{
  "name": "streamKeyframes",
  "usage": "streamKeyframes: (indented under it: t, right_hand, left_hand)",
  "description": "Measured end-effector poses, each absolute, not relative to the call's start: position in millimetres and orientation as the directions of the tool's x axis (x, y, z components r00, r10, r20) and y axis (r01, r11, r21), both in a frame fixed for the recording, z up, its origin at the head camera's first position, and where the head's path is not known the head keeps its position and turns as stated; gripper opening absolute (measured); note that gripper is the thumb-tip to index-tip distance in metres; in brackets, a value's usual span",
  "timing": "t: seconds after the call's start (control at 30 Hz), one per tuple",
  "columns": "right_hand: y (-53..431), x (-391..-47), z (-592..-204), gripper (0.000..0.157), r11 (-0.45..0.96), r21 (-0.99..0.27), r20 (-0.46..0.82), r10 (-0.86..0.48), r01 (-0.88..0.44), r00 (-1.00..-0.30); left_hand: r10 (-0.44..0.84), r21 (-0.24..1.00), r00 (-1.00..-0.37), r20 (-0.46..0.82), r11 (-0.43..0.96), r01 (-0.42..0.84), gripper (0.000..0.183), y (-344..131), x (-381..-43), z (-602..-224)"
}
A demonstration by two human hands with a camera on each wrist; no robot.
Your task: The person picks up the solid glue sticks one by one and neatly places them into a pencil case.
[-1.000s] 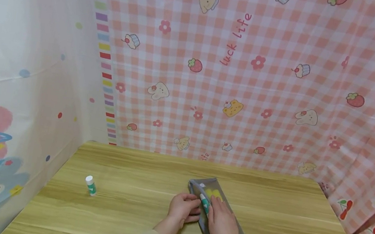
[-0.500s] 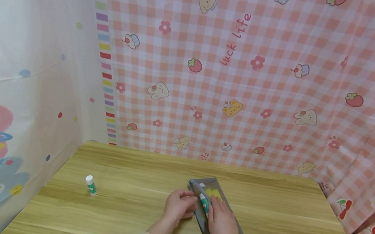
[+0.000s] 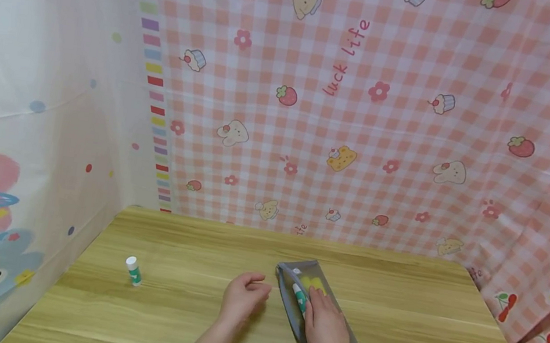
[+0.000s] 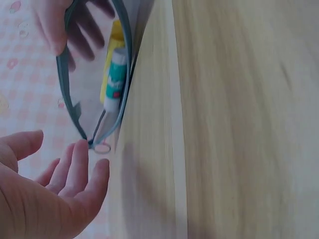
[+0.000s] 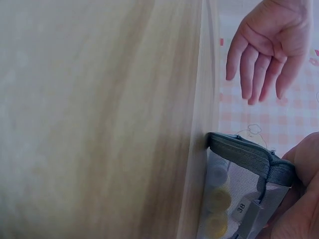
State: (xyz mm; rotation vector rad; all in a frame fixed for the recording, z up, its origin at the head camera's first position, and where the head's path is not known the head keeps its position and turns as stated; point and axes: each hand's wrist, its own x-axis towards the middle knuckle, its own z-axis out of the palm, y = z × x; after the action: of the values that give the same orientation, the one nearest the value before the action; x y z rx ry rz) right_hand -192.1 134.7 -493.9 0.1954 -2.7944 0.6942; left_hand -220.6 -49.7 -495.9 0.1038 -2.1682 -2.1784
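Note:
Grey see-through mesh zip pouch (image 3: 290,309) lies on the table with its mouth spread apart. My right hand (image 3: 329,327) holds the pouch; in the left wrist view its thumb lies along the rim (image 4: 63,84) and its fingers show behind. Inside are a green-and-white glue stick (image 4: 116,79) and yellow cylindrical things (image 5: 218,201). My left hand (image 3: 240,300) is left of the pouch, holding nothing, fingers loosely extended. At the pouch's end hangs a small ring (image 4: 102,148). A zipper pull (image 5: 250,219) and a "38" tag show in the right wrist view.
Another glue stick (image 3: 133,272), green with a white cap, stands upright at the left of the wooden table (image 3: 169,321). Behind the table hangs a pink checked cloth (image 3: 262,111), and a white printed cloth (image 3: 61,153) hangs at the left.
My left hand has drawn away from the pouch's rim toward the left. My right hand and the pouch have stayed in place.

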Motion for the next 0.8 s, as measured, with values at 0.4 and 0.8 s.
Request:
streamKeyframes:
  t: [0.4, 0.8]
  right_hand:
    - [136, -192, -494, 0.035, 0.876, -0.441, 0.281, -0.071, -0.194, -0.957]
    - [136, -192, -494, 0.036, 0.877, -0.435, 0.286, -0.08, -0.203, -0.955]
  left_hand:
    - [-0.063, 0.991, -0.997, 0.044, 0.13, 0.035, 0.048, -87, -212, -495]
    - [-0.1, 0.978, -0.992, 0.082, 0.202, 0.061, 0.049, -118, -203, -494]
